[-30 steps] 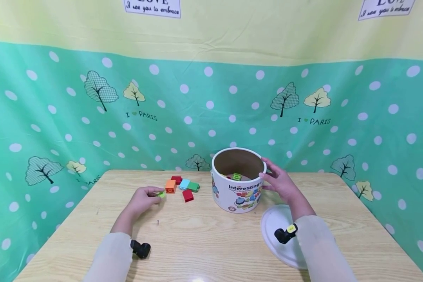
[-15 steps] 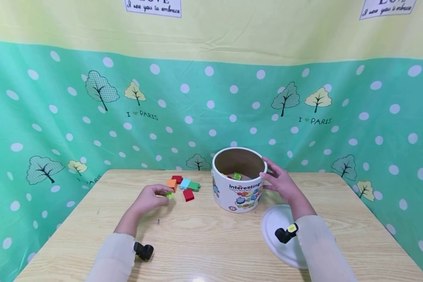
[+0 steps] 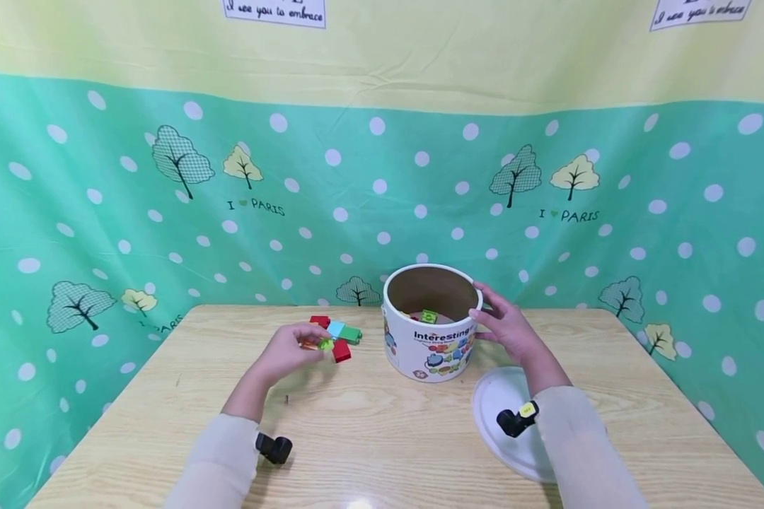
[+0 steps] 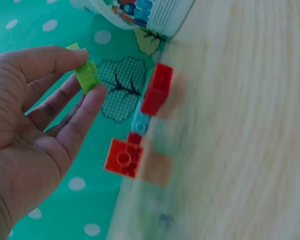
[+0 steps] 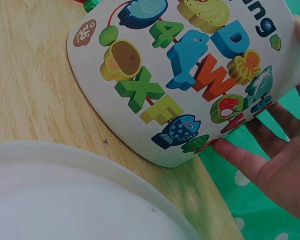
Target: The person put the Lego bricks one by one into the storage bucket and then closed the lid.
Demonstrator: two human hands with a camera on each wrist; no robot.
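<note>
A lime-green toy brick [image 4: 85,72] is pinched between the thumb and fingertips of my left hand [image 3: 289,352], raised over the table at the left. Partly behind that hand lies an orange brick [image 4: 123,158]. Around it are a red brick [image 3: 341,350], a green brick [image 3: 350,335], a light blue brick [image 3: 335,328] and another red brick [image 3: 320,321]. To their right stands a white printed bucket [image 3: 420,353], open at the top, with a few bricks inside. My right hand [image 3: 511,331] holds its right side near the rim, fingers spread round the wall.
A round white lid [image 3: 503,410] lies flat on the wooden table [image 3: 382,438] in front of the bucket, partly under the right forearm. Behind the table hangs a green dotted cloth [image 3: 331,233]. Each wrist carries a small black camera.
My left hand has moved right with the lime-green brick, lifting it up in front of the orange brick. The right hand and the bucket have stayed in place.
</note>
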